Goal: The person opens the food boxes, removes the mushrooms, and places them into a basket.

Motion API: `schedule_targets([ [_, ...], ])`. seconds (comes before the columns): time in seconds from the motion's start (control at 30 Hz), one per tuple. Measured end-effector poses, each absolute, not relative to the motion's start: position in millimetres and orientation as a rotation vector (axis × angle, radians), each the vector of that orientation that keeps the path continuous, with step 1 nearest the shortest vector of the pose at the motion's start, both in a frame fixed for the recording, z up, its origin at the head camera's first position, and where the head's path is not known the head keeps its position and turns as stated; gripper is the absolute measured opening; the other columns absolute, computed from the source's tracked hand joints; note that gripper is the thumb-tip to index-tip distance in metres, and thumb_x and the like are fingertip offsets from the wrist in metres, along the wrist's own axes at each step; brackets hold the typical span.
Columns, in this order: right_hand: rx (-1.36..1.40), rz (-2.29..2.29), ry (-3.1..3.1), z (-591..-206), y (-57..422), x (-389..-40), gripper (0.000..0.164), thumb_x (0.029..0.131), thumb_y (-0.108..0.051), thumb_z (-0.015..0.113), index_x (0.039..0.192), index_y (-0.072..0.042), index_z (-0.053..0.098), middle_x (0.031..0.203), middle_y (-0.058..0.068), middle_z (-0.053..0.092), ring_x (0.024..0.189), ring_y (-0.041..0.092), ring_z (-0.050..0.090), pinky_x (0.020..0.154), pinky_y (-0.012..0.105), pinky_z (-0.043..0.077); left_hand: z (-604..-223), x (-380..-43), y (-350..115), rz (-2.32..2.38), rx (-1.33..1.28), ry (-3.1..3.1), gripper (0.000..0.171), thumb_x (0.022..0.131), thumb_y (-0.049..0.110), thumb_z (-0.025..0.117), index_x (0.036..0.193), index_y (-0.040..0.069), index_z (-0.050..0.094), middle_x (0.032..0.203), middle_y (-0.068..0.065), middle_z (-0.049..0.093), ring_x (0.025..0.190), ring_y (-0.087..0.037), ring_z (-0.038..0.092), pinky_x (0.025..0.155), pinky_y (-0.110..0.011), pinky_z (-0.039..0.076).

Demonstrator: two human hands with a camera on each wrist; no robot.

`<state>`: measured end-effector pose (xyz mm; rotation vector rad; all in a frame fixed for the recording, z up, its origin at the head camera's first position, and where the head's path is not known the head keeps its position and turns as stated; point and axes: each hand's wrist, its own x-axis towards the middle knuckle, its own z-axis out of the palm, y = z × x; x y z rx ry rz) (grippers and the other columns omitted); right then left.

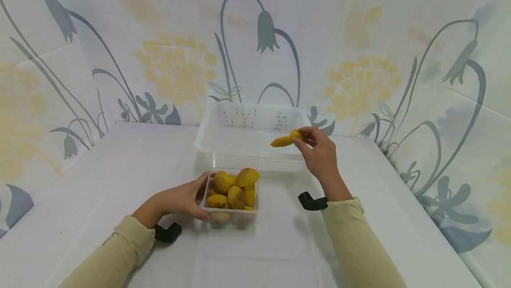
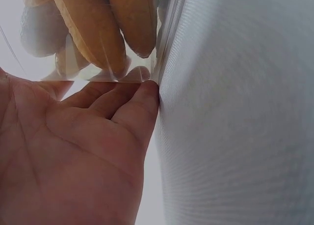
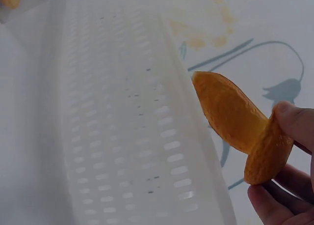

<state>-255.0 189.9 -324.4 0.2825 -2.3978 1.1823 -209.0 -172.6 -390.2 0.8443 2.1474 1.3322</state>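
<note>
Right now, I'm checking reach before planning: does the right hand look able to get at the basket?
Probably yes: the right hand, pinching yellow fruit, is by the right end of the basket, with nothing visible blocking the way.

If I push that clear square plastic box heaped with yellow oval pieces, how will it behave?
The clear square plastic box may feel fairly heavy, being packed with yellow oval pieces. Its transparent walls look thin, so they might flex when squeezed. The topmost piece rises above the rim and could roll off if jolted.
</note>
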Motion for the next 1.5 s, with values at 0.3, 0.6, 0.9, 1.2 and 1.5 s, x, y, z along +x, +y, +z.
schedule_targets([
  [0.3, 0.24, 1.161, -2.466, -329.4, 190.5, -258.4, 0.035, 0.091, -0.028, 0.068, 0.119, -0.009, 0.06, 0.121, 0.009, 0.062, 0.116, 0.027, 0.062, 0.096, 0.036, 0.052, -389.1, -208.9, -173.2, 1.288, 0.809, 2.193, 0.101, 0.071, 0.023, 0.083, 0.148, 0.03, 0.018, 0.153, 0.0, 0.031, 0.142, -0.02, 0.03, 0.106, -0.011, 0.029],
  [0.6, 0.193, 1.005, -2.521, -334.9, 191.2, -260.6, 0.02, 0.093, -0.025, 0.065, 0.102, -0.006, 0.066, 0.108, 0.012, 0.066, 0.108, 0.03, 0.065, 0.093, 0.04, 0.053, -389.4, -209.2, -172.7, 1.271, 0.8, 2.205, 0.102, 0.071, 0.023, 0.083, 0.149, 0.028, 0.018, 0.154, -0.002, 0.029, 0.143, -0.022, 0.03, 0.115, -0.035, 0.028],
  [0.9, 0.201, 0.975, -2.545, -333.3, 191.3, -259.6, 0.02, 0.093, -0.027, 0.065, 0.101, -0.008, 0.066, 0.106, 0.01, 0.068, 0.104, 0.028, 0.065, 0.092, 0.042, 0.053, -388.1, -208.9, -172.4, 1.27, 0.801, 2.211, 0.104, 0.07, 0.023, 0.084, 0.15, 0.028, 0.017, 0.156, -0.001, 0.027, 0.145, -0.022, 0.028, 0.117, -0.041, 0.025],
  [1.2, 0.302, 0.921, -2.545, -329.8, 184.0, -254.4, 0.018, 0.093, -0.025, 0.064, 0.103, -0.01, 0.067, 0.11, 0.01, 0.067, 0.106, 0.03, 0.065, 0.093, 0.043, 0.052, -386.6, -207.6, -172.2, 1.264, 0.794, 2.218, 0.104, 0.07, 0.024, 0.085, 0.15, 0.024, 0.018, 0.156, -0.002, 0.026, 0.145, -0.022, 0.027, 0.118, -0.046, 0.021],
  [1.5, 0.435, 0.947, -2.563, -322.2, 172.2, -246.0, 0.019, 0.093, -0.025, 0.065, 0.106, -0.011, 0.066, 0.114, 0.008, 0.065, 0.109, 0.03, 0.064, 0.096, 0.041, 0.052, -387.0, -208.4, -172.1, 1.278, 0.781, 2.2, 0.103, 0.07, 0.023, 0.084, 0.149, 0.025, 0.018, 0.157, -0.004, 0.027, 0.145, -0.024, 0.027, 0.118, -0.051, 0.02],
])
